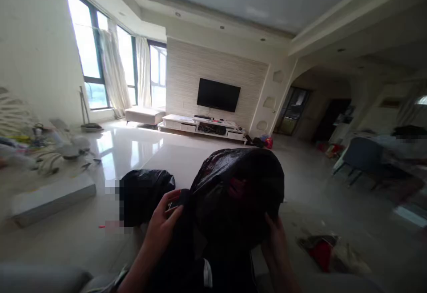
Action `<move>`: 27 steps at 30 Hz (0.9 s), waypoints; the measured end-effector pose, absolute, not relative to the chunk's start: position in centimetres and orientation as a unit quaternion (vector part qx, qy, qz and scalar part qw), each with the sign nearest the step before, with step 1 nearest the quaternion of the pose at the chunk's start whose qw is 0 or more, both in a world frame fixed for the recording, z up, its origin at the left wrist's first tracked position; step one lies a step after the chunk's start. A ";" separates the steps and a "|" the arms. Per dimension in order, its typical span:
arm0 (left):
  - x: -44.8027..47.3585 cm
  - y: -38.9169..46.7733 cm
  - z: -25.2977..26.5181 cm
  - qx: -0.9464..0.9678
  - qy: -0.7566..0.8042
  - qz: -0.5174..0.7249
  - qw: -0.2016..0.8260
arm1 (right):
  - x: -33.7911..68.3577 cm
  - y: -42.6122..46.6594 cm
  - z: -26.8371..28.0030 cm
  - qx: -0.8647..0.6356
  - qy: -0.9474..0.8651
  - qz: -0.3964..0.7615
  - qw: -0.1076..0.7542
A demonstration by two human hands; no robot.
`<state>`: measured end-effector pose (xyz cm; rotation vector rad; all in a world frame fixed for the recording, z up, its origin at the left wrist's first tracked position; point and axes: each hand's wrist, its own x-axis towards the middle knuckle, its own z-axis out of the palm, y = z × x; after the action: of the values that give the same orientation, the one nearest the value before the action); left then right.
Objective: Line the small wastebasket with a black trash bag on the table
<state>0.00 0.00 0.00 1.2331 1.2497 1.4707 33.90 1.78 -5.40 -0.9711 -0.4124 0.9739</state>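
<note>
A large black plastic bag bulges in front of me, low in the middle of the view, with something red showing through it. My left hand grips the bag's left edge with curled fingers. My right hand holds the bag from below on its right side. A second, smaller black bag lies on the floor just left of my left hand.
Glossy white floor runs to a TV and low TV stand. Clutter lies at left beside a white slab. Red and pale cloth lies at lower right. A blue chair stands at right.
</note>
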 end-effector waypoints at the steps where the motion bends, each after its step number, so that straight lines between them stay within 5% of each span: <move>1: 0.3 0.1 0.0 0.499 0.474 0.577 0.441 | 33.9 1.8 -5.3 -0.454 -0.189 0.433 0.755; 7: 2.2 -0.7 -0.2 0.488 0.403 0.515 0.578 | 32.8 1.5 -5.0 -0.489 -0.244 0.363 0.754; 17: 3.1 0.1 -2.4 0.378 0.521 0.586 0.492 | 30.6 -0.5 -3.3 -0.560 -0.395 0.292 0.667; 27: -1.8 2.3 -4.0 0.144 0.473 0.501 0.710 | 32.3 -0.1 -2.1 -0.458 -0.434 0.334 0.700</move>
<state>-1.84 2.30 -4.04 0.3188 1.0501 1.1122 32.31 -0.11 -2.06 -1.0202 -0.9677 0.7438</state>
